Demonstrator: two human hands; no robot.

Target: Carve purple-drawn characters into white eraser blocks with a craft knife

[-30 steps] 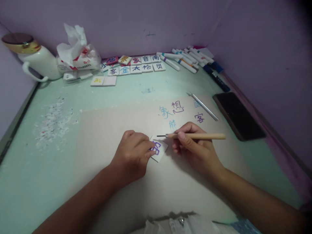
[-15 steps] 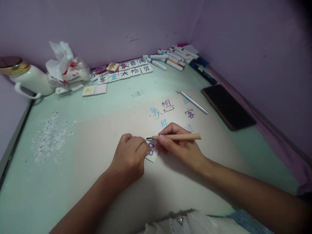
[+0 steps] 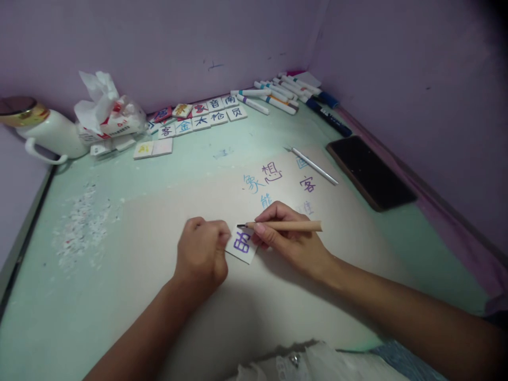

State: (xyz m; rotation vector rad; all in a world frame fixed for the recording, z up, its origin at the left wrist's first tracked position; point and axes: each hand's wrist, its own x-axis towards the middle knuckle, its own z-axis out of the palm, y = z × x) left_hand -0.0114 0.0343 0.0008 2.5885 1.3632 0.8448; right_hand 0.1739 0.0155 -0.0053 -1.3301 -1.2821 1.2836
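Observation:
A small white square tile point(image 3: 241, 244) with a purple character lies on the beige sheet point(image 3: 166, 222) in the middle of the table. My left hand point(image 3: 202, 254) is closed beside it and pinches its left edge. My right hand point(image 3: 288, 238) grips a wooden-handled tool point(image 3: 293, 226) that lies almost level. Its dark tip sits at the tile's upper edge.
Rows of lettered tiles point(image 3: 198, 117) and several markers point(image 3: 278, 95) line the back wall. A white jug point(image 3: 47, 137) and a tissue pack point(image 3: 111, 116) stand at the back left. A metal tool point(image 3: 315, 166) and a dark phone point(image 3: 369, 172) lie on the right. White shavings point(image 3: 81, 225) are scattered on the left.
The tool's tip moved left onto the tile's top edge. My left hand slid left, so more of the purple character shows. The view shifted a little.

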